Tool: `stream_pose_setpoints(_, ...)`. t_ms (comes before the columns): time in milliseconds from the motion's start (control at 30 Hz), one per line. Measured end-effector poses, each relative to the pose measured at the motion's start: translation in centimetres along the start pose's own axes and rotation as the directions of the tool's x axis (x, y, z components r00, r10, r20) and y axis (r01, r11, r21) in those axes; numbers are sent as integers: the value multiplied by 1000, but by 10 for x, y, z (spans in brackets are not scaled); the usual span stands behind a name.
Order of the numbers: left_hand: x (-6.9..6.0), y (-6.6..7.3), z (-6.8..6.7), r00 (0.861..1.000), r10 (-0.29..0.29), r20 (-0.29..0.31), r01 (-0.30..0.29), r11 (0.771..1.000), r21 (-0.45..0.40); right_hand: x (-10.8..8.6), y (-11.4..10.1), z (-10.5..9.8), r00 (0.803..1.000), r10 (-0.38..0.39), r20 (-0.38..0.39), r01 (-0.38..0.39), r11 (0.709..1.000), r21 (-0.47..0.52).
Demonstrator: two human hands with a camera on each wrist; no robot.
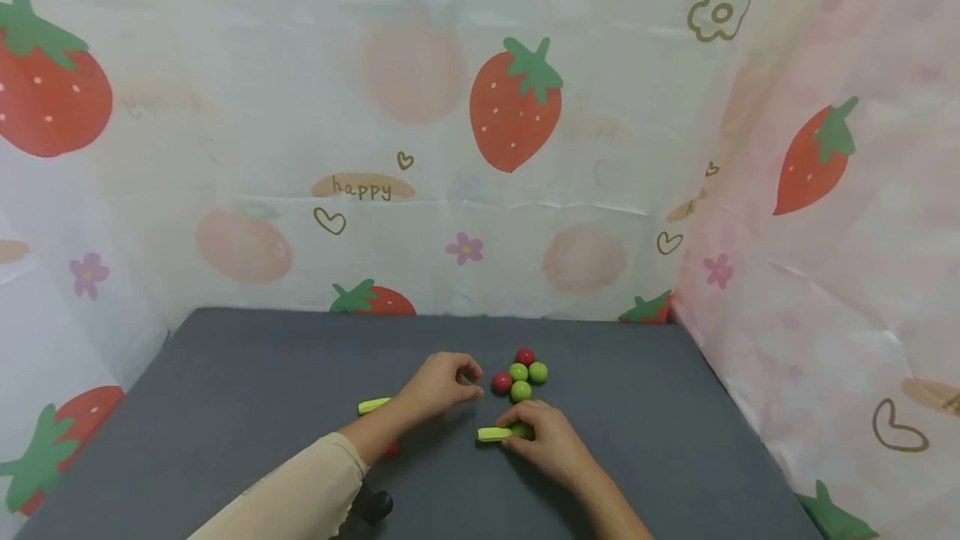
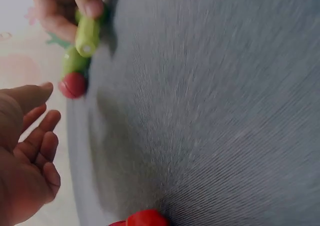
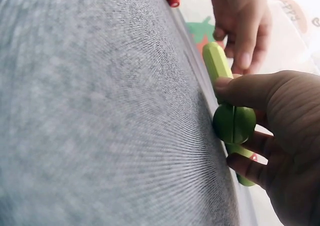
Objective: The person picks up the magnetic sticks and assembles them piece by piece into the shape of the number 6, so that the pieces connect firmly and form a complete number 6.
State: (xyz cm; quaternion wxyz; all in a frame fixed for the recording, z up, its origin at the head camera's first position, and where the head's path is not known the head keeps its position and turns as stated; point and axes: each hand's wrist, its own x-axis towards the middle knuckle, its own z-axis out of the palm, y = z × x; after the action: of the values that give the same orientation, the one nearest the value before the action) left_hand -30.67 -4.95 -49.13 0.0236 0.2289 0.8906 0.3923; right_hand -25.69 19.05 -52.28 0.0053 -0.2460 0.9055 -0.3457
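My right hand (image 1: pixel 546 442) pinches a small toy with a pale green faceted stem (image 1: pixel 492 434) and a dark green round end (image 3: pixel 234 124) that has a seam. Thumb and fingers close on it near the join, just above the dark surface. Empty, my left hand (image 1: pixel 441 386) hovers to the left of a cluster, its fingers loosely bent and apart. The cluster holds red balls (image 1: pixel 502 382) and green balls (image 1: pixel 537 372). Partly hidden behind the left forearm lies another pale green stem (image 1: pixel 373 405), with a red piece (image 1: pixel 392 449) close by.
A dark grey cloth-like tabletop (image 1: pixel 285 373) spreads under everything. Beside the left sleeve (image 1: pixel 300 490) is a black rounded object (image 1: pixel 378 507), partly covered. Strawberry-printed curtains (image 1: pixel 420 140) stand at the back and sides.
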Motion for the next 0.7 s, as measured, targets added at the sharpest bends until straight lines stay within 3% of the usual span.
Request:
stream_pose_setpoints(233,21,-11,12,999,-1,34,-1,999,50,-2,-1,-1,1000,8,14,-8,1000,13)
stream_pose_setpoints(567,33,-18,32,1000,26,1,-26,999,-31,-1,-2,0,1000,0,2,0,1000,0)
stream_pose_setpoints(700,32,-17,37,1000,-5,-22,5,999,-34,-1,-2,1,1000,1,12,-1,1000,5)
